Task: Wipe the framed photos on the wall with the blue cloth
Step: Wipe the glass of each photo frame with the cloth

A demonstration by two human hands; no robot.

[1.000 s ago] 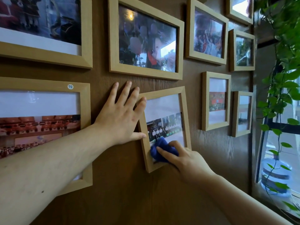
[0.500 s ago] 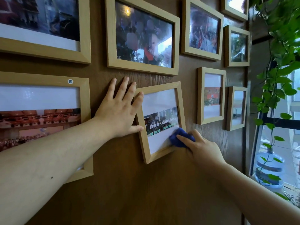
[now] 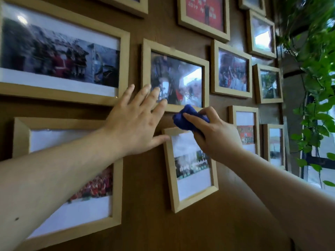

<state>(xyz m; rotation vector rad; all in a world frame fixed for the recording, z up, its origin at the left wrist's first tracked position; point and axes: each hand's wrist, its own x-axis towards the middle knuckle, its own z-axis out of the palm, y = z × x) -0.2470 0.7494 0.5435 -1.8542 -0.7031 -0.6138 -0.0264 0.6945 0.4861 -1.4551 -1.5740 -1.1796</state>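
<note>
Several light wooden photo frames hang on a brown wood wall. My right hand [image 3: 213, 134] grips the bunched blue cloth [image 3: 188, 119] at the top edge of the small tilted frame [image 3: 192, 194], just under the bottom rail of the landscape frame [image 3: 175, 77] above it. My left hand [image 3: 135, 122] lies spread flat on the wall. Its fingertips reach over that upper frame's lower left corner and its thumb touches the small frame's top left corner.
Large frames hang at the left [image 3: 59, 57] and lower left [image 3: 72, 211]. More small frames [image 3: 232, 71] fill the wall to the right. A trailing green plant [image 3: 315, 73] hangs at the right edge beside a window [image 3: 326, 160].
My right hand has carried the cloth from the small frame's lower right corner up to its top edge. My left hand slid upward, fingers now over the frame above. The view tilted up.
</note>
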